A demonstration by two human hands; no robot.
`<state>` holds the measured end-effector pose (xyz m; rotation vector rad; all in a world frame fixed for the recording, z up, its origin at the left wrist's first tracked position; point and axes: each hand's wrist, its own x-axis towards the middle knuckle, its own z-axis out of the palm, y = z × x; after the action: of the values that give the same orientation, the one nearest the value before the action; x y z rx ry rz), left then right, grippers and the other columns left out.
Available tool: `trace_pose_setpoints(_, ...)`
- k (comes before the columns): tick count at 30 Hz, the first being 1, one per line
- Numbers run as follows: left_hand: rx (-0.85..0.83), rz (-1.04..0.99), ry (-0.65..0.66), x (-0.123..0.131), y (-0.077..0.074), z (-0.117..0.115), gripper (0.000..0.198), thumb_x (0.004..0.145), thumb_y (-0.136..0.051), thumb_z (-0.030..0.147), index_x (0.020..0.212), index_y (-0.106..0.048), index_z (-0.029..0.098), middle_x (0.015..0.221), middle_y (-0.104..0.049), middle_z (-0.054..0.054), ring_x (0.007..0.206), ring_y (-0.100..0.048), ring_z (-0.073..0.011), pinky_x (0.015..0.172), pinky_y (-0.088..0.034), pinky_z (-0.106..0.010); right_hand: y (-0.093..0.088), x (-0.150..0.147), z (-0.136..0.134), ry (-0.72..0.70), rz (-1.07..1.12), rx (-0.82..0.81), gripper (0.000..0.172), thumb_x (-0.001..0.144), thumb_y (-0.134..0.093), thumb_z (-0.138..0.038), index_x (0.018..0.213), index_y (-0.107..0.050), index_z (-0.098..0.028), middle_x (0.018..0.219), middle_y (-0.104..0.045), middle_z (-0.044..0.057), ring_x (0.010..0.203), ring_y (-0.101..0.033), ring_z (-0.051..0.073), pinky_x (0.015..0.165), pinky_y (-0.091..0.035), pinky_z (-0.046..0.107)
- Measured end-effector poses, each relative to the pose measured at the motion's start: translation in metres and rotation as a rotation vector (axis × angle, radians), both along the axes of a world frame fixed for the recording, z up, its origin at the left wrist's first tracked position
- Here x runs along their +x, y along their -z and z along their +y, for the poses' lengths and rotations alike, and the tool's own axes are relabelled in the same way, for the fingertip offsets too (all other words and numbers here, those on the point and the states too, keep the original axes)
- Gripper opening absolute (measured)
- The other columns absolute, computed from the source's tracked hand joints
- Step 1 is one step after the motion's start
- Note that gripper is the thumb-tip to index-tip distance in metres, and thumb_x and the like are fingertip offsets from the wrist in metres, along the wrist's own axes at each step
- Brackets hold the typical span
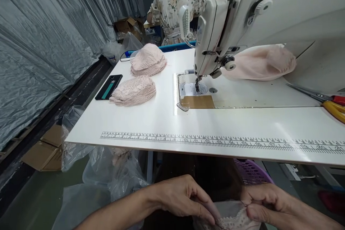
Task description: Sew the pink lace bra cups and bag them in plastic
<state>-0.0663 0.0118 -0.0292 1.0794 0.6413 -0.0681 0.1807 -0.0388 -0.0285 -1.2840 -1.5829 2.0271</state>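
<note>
Down at the lower right of the frame, the lace cloth [237,221] sits between pinched fingertips: left hand [185,199] nearly closed on one stretch of edge, right hand [272,203] gripping another, probably to spread it flat. Two pink stacks [133,91] lie left of centre (beside a phone [107,88]), presumably clear of the sewing machine [211,36].

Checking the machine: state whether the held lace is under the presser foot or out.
Out: left hand and right hand hold the lace off the table, away from the presser foot.
</note>
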Motion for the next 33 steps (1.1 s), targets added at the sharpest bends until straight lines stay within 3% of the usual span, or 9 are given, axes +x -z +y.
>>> trace_pose_setpoints(3,-0.003,0.006,0.037,-0.001,-0.004,0.002,0.065,0.053,-0.075,0.068,0.096,-0.075,0.019,0.074,-0.07,-0.001,0.073,-0.064,-0.0134,0.081,-0.05,-0.023,0.001,-0.003,0.001,0.003,0.052,-0.047,0.044,0.084,-0.055,-0.06,0.069,-0.055,-0.019,0.067,-0.047,-0.003,0.064,-0.042,0.013,0.061,-0.034,0.024)
trace_pose_setpoints(7,0.051,0.085,-0.001,0.003,-0.008,0.0,0.059,0.048,-0.084,0.054,0.096,-0.075,0.02,0.08,-0.072,-0.001,0.077,-0.065,-0.0158,0.077,-0.049,-0.022,0.001,-0.007,0.003,0.038,0.045,-0.041,0.043,0.082,-0.056,-0.061,0.068,-0.053,-0.02,0.066,-0.045,-0.003,0.063,-0.041,0.013,0.059,-0.033,0.024)
trace_pose_setpoints(11,0.004,0.049,-0.084,0.011,-0.004,-0.003,0.042,0.058,-0.081,0.048,0.088,-0.076,0.019,0.073,-0.071,0.0,0.069,-0.063,-0.0125,0.075,-0.049,-0.021,-0.004,-0.009,0.002,0.027,0.016,-0.071,0.049,0.079,-0.053,-0.068,0.067,-0.053,-0.02,0.066,-0.047,-0.002,0.066,-0.045,0.015,0.063,-0.035,0.026)
trace_pose_setpoints(17,-0.025,0.043,-0.037,0.008,0.001,0.001,0.038,0.06,-0.079,0.048,0.086,-0.076,0.021,0.069,-0.069,0.001,0.066,-0.062,-0.0109,0.077,-0.05,-0.024,-0.018,-0.014,0.004,0.052,-0.035,-0.071,0.054,0.073,-0.055,-0.073,0.064,-0.052,-0.02,0.065,-0.043,-0.002,0.064,-0.038,0.014,0.063,-0.033,0.025)
trace_pose_setpoints(23,0.061,0.136,-0.05,0.013,-0.009,-0.002,0.051,0.048,-0.086,0.047,0.087,-0.076,0.017,0.07,-0.069,0.0,0.065,-0.06,-0.0116,0.064,-0.045,-0.019,-0.017,-0.016,0.002,0.06,-0.035,-0.006,0.042,0.08,-0.057,-0.06,0.068,-0.056,-0.02,0.067,-0.047,-0.003,0.065,-0.042,0.013,0.061,-0.036,0.022)
trace_pose_setpoints(26,0.125,0.141,-0.091,0.017,-0.012,-0.005,0.045,0.055,-0.082,0.048,0.083,-0.076,0.014,0.068,-0.069,-0.002,0.061,-0.058,-0.0105,0.061,-0.043,-0.018,-0.016,-0.015,-0.001,0.061,-0.041,0.038,0.038,0.083,-0.056,-0.054,0.069,-0.057,-0.02,0.065,-0.047,-0.004,0.062,-0.041,0.012,0.057,-0.035,0.02)
trace_pose_setpoints(33,0.132,0.118,-0.087,0.011,-0.008,-0.006,0.032,0.062,-0.079,0.04,0.082,-0.077,0.015,0.063,-0.068,-0.001,0.055,-0.054,-0.0078,0.058,-0.042,-0.016,-0.014,-0.016,-0.007,0.052,-0.149,0.026,0.017,0.075,-0.064,-0.038,0.076,-0.059,-0.021,0.07,-0.054,-0.003,0.065,-0.047,0.012,0.06,-0.039,0.02)
